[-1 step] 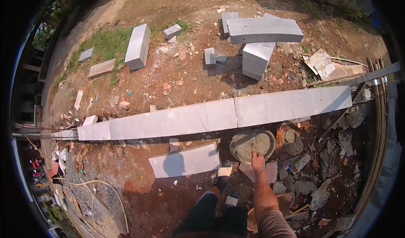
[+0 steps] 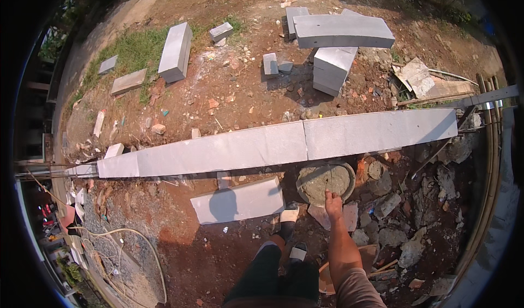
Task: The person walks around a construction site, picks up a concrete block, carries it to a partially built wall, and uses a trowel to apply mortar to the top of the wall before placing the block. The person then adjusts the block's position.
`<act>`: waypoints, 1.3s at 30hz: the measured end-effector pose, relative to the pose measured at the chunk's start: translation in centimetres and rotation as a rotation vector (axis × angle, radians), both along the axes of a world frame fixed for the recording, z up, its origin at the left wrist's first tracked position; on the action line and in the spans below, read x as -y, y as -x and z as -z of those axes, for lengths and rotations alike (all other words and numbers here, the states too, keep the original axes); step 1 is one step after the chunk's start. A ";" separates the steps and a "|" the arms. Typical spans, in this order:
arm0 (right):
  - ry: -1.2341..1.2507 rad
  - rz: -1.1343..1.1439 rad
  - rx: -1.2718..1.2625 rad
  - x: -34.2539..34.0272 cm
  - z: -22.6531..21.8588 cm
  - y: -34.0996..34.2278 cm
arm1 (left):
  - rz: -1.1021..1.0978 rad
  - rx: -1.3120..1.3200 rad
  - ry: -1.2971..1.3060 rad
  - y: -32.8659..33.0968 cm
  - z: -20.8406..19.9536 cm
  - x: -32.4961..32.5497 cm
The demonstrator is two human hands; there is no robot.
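Observation:
My right hand [image 2: 333, 204] reaches down to a round tub [image 2: 352, 185] of wet grey mortar [image 2: 326, 181]. Its fingers are closed on what looks like a trowel handle; a thin dark shank [image 2: 327, 183] runs from the fist into the mortar, and any blade is hidden. Just beyond the tub runs a long, low wall [image 2: 229, 148] of pale grey blocks, with a joint line showing above the tub. To the left of the tub a loose pale block [image 2: 240, 200] lies on the ground, a shadow falling across it. My left hand is out of the picture.
Broken concrete and rubble [image 2: 393, 237] cover the ground right of my arm. Beyond the wall are stacked blocks [image 2: 344, 32], a standing block [image 2: 176, 51] and smaller pieces. A hose [image 2: 147, 245] curls at lower left. Poles [image 2: 488, 188] stand at far right.
The view has tilted slightly, so most things sit a little higher in the picture. My right hand stays closed at the mortar tub.

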State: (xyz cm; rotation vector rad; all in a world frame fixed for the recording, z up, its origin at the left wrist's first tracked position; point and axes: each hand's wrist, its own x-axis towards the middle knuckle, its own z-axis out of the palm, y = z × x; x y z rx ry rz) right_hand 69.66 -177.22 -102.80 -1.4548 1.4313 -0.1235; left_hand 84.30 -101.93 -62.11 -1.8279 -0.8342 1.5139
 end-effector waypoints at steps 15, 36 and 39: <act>-0.202 -0.314 -0.164 3.9 -0.5 4.0 | 0.331 0.729 0.999 2.3 14.7 30.9; -0.315 0.057 -0.249 -4.3 13.7 22.8 | 1.105 0.224 1.263 15.8 28.5 50.9; -0.268 0.082 -0.235 -4.0 18.8 22.7 | 1.219 0.128 1.255 15.5 29.6 51.2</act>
